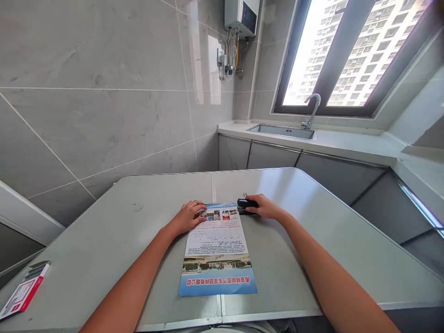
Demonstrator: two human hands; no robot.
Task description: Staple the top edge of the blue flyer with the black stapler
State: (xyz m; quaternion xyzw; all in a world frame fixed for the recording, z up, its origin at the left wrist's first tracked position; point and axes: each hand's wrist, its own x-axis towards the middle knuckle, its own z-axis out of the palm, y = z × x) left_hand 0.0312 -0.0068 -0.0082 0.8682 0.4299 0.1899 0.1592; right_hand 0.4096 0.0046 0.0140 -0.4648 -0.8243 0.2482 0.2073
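Note:
A printed leaflet [218, 236] with blue ends, small photos and red lettering lies flat on the table, upside down to me. At its upper left edge, my left hand [187, 216] grips the sheet, fingers bent and thumb on the printed face. My right hand [264, 206] is closed around a black stapler [247, 203] at the leaflet's upper right corner. The stapler's front end meets the sheet's edge; whether paper sits between its jaws cannot be made out.
The pale table [287, 259] has a seam down its middle. A red and white box [26, 291] lies at the far left. Beyond the table are a counter with a sink [282, 131], a faucet [314, 110] and a wall-mounted heater [242, 17].

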